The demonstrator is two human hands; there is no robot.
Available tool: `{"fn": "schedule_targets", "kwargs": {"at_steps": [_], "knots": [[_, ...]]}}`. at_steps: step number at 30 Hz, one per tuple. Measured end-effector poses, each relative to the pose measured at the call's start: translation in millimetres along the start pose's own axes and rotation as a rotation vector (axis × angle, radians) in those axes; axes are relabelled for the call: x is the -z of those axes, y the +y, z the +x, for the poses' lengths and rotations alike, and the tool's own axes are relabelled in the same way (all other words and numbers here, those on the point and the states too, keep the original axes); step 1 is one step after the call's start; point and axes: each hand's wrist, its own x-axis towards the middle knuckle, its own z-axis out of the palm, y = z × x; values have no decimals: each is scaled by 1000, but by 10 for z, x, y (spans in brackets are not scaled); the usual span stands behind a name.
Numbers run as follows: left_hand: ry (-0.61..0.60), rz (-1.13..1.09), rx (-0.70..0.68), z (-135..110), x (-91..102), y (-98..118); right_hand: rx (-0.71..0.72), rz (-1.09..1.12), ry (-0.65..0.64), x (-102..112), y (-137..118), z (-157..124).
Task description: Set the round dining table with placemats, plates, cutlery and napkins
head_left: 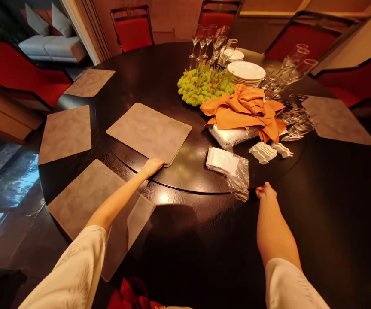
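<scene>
Grey placemat (148,133) under our left hand (151,167), near the front edge of the turntable (192,171)

Our left fingers (157,163) lie open and flat against the mat's near corner, gripping nothing. Our right hand (265,192), loosely curled, rests toward the near side of the surface (333,214), just beside a clear plastic bag of white paper packets (227,169); we cannot tell whether its fingers close on anything. Farther out, orange napkins (243,109) and stacked white plates (246,73) sit toward the turntable's far side, while more placemats (65,134) ring the left rim, apparently spaced to match each red chair (132,32).
</scene>
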Motion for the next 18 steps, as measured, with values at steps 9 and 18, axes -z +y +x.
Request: {"fn": "schedule_targets", "kwargs": {"at_steps": [9, 18], "knots": [[281, -55, 94, 4, 416, 1159, 126, -111, -398, 244, 274, -1317], [161, -294, -108, -1387, 247, 3260, 230, -495, -896, 660, 614, -2395]]}}
